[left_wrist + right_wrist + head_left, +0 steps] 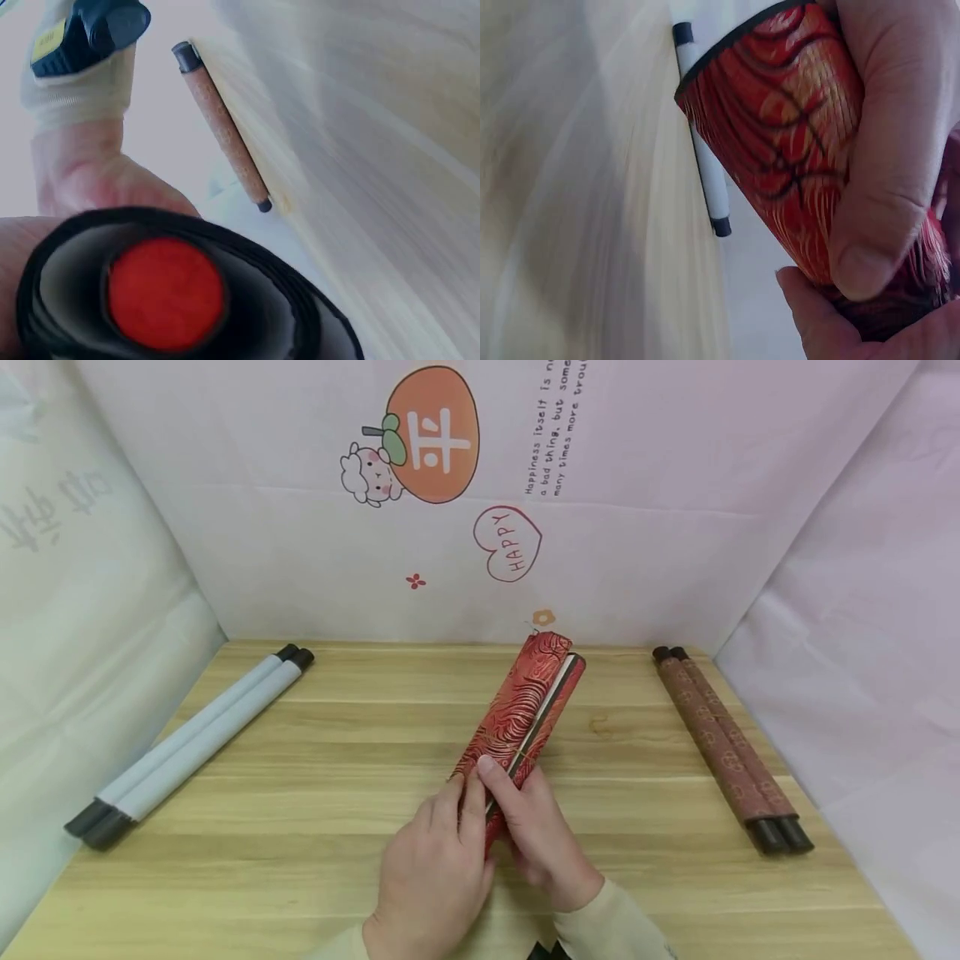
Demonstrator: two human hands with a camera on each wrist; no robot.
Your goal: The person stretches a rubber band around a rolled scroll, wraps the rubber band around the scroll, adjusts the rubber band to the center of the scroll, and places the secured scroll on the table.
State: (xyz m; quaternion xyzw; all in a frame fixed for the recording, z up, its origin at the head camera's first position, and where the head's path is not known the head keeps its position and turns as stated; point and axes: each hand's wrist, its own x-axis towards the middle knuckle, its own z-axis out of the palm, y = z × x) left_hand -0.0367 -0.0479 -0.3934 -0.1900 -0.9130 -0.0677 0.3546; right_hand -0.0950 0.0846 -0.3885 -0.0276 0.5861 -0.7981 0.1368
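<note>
Both of my hands hold a red patterned scroll [510, 710], rolled up and slanting away to the far right over the table. My left hand [435, 864] grips its near left side, fingers lying over the patterned cover. The right hand [543, 835] holds the right side, with its thumb on top near a thin yellow cord [519, 752]. A pale strip with a dark edge runs lengthwise along the roll. In the left wrist view, the scroll's end shows a black rim and a round red core [166, 294]. Dark swirls cover the scroll [780, 142] in the right wrist view.
On the left side of the wooden table [337, 868] lies a white double-rolled scroll [202, 735] with black ends. A brown patterned double-rolled scroll [723, 739], also black-ended, lies on the right. Printed white cloth [637, 552] walls the back and both sides.
</note>
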